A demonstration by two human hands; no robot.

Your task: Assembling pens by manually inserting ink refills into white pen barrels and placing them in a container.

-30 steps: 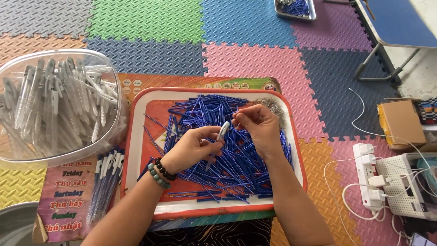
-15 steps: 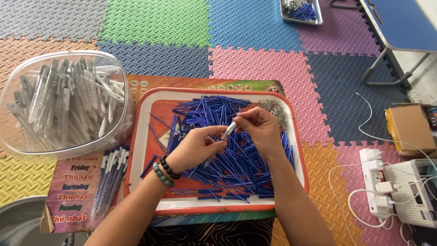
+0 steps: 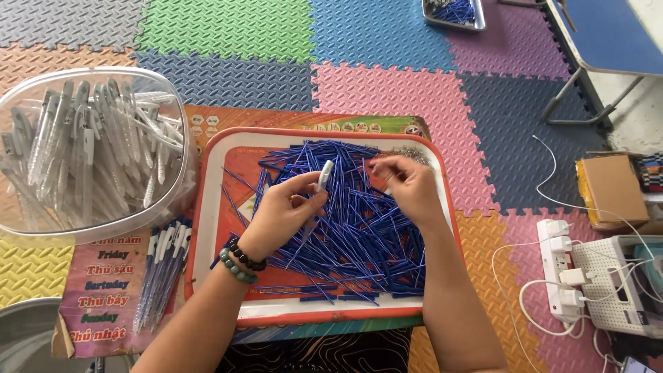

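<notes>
Over a red-rimmed tray [image 3: 207, 207] heaped with blue pen refills [image 3: 345, 228], the left hand [image 3: 280, 211] pinched a clear pen barrel [image 3: 324, 175] upright while the right hand [image 3: 407, 183], fingers curled, picked at the pile, apparently mid-assembly; seating a refill would need careful alignment. Beyond, a clear tub [image 3: 90, 152] held more barrels.

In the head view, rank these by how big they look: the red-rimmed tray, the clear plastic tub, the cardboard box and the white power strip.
1. Red-rimmed tray
2. Clear plastic tub
3. Cardboard box
4. White power strip, though close to the box.
</notes>
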